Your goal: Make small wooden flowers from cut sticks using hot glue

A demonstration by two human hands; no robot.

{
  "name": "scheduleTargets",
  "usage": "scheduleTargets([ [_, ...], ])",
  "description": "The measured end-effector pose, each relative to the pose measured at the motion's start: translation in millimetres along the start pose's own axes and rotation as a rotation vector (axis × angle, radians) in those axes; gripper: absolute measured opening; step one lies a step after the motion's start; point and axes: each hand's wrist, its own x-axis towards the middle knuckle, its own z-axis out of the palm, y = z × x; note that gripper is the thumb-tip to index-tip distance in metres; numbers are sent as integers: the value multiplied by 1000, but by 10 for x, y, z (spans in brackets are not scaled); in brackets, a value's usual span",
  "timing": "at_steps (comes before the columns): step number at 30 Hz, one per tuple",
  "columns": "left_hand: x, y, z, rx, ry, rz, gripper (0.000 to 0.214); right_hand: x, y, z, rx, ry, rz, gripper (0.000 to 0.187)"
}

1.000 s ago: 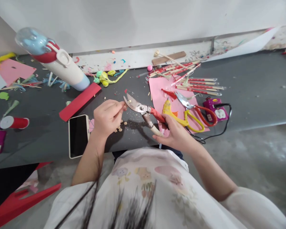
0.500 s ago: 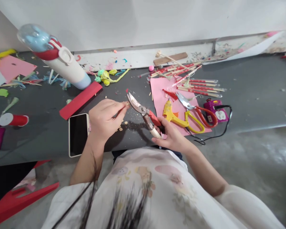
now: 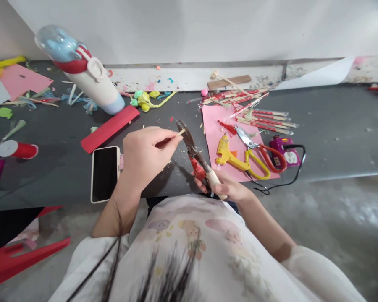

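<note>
My left hand (image 3: 149, 153) is closed in a pinch on a short, thin wooden stick (image 3: 181, 132), whose pale tip pokes out past the fingertips. That tip lies at the blades of the pruning shears (image 3: 191, 149). My right hand (image 3: 223, 186) grips the shears by their red and white handles, with the blades pointing up and away from me. Small wood chips and crumbs are scattered on the dark table below. The rest of the stick is hidden inside my left fingers.
On the right, a yellow glue gun (image 3: 229, 154) and scissors (image 3: 261, 153) lie on pink paper (image 3: 211, 126) near wrapped sticks (image 3: 271, 119). A phone (image 3: 105, 174), red paper strip (image 3: 110, 129), bottle (image 3: 94, 86) and red thread spool (image 3: 19, 149) are on the left.
The shears have turned over in my right hand, so the white handle now faces up. My left hand has moved slightly right, bringing the stick's tip to the blades.
</note>
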Motion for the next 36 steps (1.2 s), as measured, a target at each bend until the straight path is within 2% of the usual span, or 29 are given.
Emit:
scheduleTargets([
  [5, -1, 1, -11, 54, -5, 14, 16, -7, -12, -3, -7, -10, 4, 63],
  [11, 16, -7, -38, 95, -70, 32, 19, -6, -62, 18, -53, -4, 10, 60],
  [19, 26, -65, -32, 33, -120, -11, 24, 0, -145, 61, -156, 39, 38, 57],
  [27, 31, -115, -8, 22, -148, -42, 28, -2, -169, 41, -248, 62, 85, 63],
  [36, 48, -153, 19, -1, -170, -78, 28, -10, -217, 42, -270, 70, 95, 62],
])
